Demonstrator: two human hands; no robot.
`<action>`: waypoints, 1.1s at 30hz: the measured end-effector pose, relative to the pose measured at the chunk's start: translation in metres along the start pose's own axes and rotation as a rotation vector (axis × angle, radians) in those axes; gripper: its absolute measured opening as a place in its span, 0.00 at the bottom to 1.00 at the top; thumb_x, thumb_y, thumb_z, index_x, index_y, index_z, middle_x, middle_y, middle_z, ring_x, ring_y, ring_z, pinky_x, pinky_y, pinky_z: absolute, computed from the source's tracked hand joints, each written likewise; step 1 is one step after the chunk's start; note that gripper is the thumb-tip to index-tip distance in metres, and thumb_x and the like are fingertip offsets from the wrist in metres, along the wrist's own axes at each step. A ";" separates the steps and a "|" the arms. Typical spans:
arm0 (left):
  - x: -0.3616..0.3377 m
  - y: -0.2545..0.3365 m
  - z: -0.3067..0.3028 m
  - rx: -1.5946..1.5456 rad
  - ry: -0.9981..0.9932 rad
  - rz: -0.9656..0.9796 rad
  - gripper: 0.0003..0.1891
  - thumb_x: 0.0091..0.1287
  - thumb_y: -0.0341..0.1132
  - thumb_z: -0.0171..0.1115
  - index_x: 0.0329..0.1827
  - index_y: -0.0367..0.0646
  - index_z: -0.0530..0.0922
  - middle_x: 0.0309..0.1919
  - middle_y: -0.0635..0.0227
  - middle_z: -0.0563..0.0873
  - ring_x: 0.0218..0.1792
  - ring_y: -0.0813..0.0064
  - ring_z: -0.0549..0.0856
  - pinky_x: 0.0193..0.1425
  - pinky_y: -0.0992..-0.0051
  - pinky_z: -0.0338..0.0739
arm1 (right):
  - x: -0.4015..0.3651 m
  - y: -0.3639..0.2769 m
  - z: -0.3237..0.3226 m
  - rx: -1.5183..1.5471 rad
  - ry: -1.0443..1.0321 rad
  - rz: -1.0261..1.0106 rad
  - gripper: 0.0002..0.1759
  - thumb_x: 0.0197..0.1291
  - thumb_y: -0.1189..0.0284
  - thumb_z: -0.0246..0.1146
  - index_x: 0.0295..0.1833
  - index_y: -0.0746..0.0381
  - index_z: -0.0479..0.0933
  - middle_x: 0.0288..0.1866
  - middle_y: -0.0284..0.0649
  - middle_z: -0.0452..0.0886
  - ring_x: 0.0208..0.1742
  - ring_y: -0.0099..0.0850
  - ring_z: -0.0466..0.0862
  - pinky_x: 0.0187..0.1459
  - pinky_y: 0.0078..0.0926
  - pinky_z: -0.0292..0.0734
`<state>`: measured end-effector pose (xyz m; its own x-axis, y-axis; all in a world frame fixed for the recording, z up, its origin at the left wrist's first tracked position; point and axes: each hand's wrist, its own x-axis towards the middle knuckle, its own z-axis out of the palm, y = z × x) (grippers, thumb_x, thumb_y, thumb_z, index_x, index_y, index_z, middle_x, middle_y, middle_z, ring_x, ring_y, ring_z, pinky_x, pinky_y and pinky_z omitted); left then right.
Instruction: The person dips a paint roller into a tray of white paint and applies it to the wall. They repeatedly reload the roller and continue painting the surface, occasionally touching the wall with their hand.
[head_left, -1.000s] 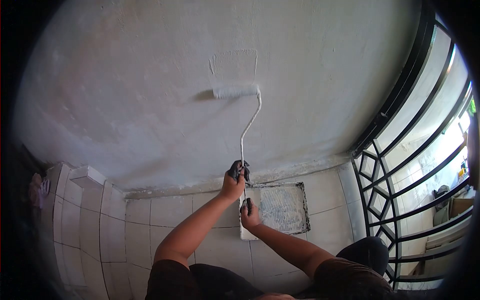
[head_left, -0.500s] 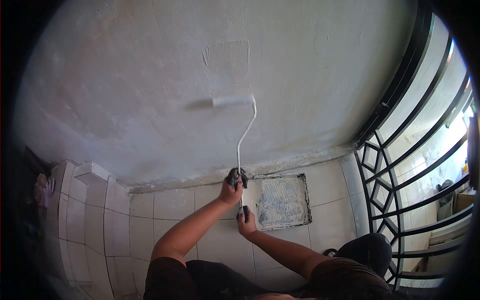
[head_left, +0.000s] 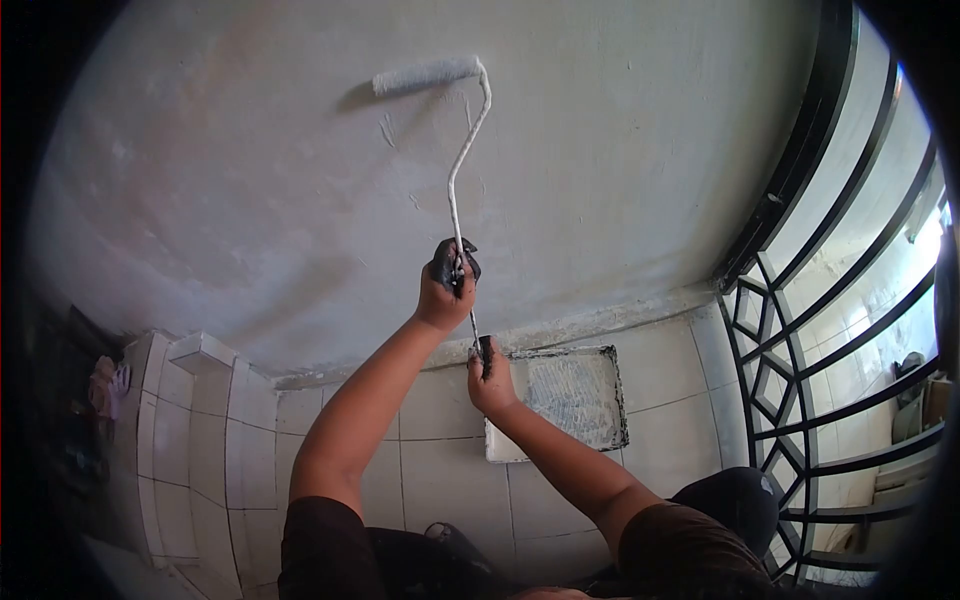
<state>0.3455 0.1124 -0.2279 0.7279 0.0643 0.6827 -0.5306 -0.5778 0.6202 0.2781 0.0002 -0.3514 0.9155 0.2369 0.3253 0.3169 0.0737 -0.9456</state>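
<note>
A paint roller with a white sleeve and a long, bent, paint-covered rod reaches up against the grey-white wall. My left hand is wrapped round the lower rod, its fingers dark with stains. Lower down, my right hand closes on the handle end, also with dark-smeared fingers. The handle itself is mostly hidden inside my grip. Behind my right hand a paint tray with white paint on its ridged surface lies on the floor, partly covered by my right forearm.
Black metal railing curves along the right side. Tiled steps rise at the left, with a crumpled cloth beyond them. Light floor tiles run along the wall's foot. My dark-clothed knee is at lower right.
The roller has moved up the wall and slightly left, with both hands rising along with it. The outlined paint patch seen higher on the wall earlier is now largely rolled over.
</note>
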 end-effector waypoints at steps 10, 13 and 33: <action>-0.089 -0.065 0.050 0.218 0.142 0.008 0.05 0.68 0.30 0.54 0.44 0.39 0.73 0.23 0.60 0.79 0.23 0.57 0.80 0.29 0.66 0.74 | -0.044 0.065 -0.002 -0.123 -0.018 0.215 0.08 0.65 0.72 0.53 0.41 0.67 0.68 0.25 0.56 0.74 0.27 0.54 0.74 0.31 0.44 0.69; -0.136 -0.074 0.059 0.006 -0.029 -0.210 0.04 0.68 0.29 0.53 0.43 0.40 0.70 0.23 0.60 0.79 0.24 0.55 0.82 0.29 0.64 0.75 | -0.090 0.088 -0.001 -0.166 -0.002 0.293 0.10 0.66 0.70 0.52 0.40 0.68 0.68 0.25 0.56 0.73 0.26 0.52 0.73 0.31 0.43 0.68; -0.112 -0.059 0.050 -0.029 -0.037 -0.146 0.07 0.67 0.29 0.55 0.46 0.39 0.71 0.24 0.56 0.81 0.27 0.49 0.82 0.30 0.61 0.76 | -0.083 0.091 0.000 -0.118 0.013 0.199 0.09 0.62 0.74 0.52 0.42 0.70 0.69 0.26 0.59 0.74 0.29 0.60 0.75 0.30 0.45 0.69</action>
<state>0.3169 0.0983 -0.3604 0.8132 0.1156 0.5704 -0.4300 -0.5410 0.7228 0.2311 -0.0130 -0.4643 0.9655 0.2232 0.1337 0.1564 -0.0871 -0.9838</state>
